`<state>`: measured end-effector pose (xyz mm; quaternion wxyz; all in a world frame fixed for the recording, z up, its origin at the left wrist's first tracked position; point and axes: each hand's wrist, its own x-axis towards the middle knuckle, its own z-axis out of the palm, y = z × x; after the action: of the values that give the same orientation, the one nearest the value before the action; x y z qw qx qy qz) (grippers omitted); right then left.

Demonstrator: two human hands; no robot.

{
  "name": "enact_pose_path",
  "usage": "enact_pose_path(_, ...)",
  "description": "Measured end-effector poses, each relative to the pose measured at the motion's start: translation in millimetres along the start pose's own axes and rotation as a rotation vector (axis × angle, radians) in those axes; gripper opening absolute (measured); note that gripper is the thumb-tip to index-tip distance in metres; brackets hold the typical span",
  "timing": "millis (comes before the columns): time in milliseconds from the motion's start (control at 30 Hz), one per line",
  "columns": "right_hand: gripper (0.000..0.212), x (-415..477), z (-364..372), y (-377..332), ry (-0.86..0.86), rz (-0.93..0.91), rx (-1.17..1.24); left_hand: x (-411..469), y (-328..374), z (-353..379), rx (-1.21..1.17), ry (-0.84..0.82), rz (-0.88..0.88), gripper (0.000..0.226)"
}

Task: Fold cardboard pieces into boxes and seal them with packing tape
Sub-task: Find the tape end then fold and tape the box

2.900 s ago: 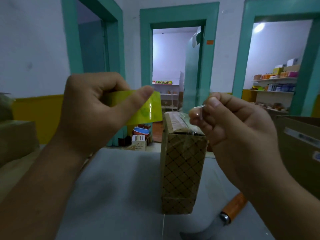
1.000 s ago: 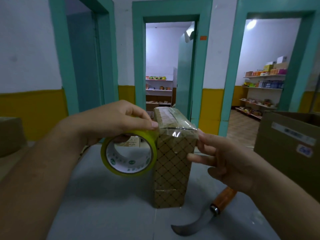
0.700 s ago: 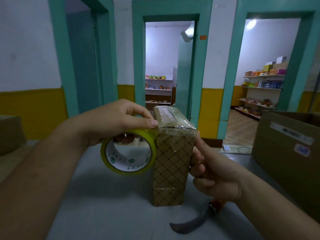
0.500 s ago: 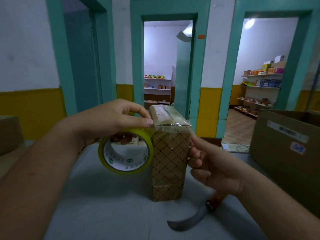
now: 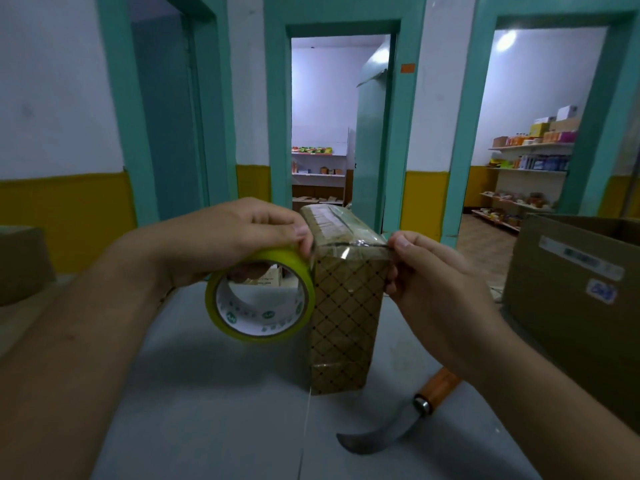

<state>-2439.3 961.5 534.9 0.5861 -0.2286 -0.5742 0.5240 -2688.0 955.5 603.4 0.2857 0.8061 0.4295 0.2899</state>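
Taping the top of a patterned box on the desk

Nearest, a curved knife point(image 5: 420, 407) with an orange handle lies on the grey desk point(image 5: 207, 410), just right of the box point(image 5: 346, 317), which stands upright at the middle. The left grip point(image 5: 225, 240) is closed over the top of a yellow tape roll point(image 5: 249, 328) and holds it against the box's upper left side. The right grip point(image 5: 440, 282) pinches the box's top right edge, thumb on the shiny clear tape point(image 5: 349, 237) across the top, fingers curled against the side. A large carton point(image 5: 571, 299) stands at the right. Beyond are teal doorways and stocked shelves point(image 5: 530, 147).
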Motion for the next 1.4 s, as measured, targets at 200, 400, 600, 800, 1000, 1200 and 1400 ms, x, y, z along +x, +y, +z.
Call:
enact_pose_path(200,0.03,1,-6,2,-0.021,-0.036,-0.064,1,-6,-4,-0.081,-0.044,0.02,0.037)
enact_pose_path(400,0.07,0,-16,6,-0.076,-0.424,-0.825,-10,-24,-17,-0.288,-0.247,0.063,0.033)
enact_pose_path(600,0.053,7,-18,10,-0.114,-0.398,-0.819,-6,-23,-13,-0.261,-0.256,0.111,0.041)
enact_pose_path(800,0.053,9,-19,12,-0.119,-0.398,-0.777,-1,-19,-5,-0.301,-0.206,0.021,0.033)
enact_pose_path(1000,0.052,12,-21,13,-0.11,-0.416,-0.781,-2,-11,-1,-0.299,-0.207,-0.015,0.038)
enact_pose_path(1200,0.051,14,-23,14,-0.119,-0.429,-0.778,-5,-10,-5,-0.286,-0.213,-0.047,0.047)
enact_pose_path(1400,0.05,19,-30,15,-0.163,-0.403,-0.683,-14,-11,-2,-0.288,-0.196,0.006,0.047)
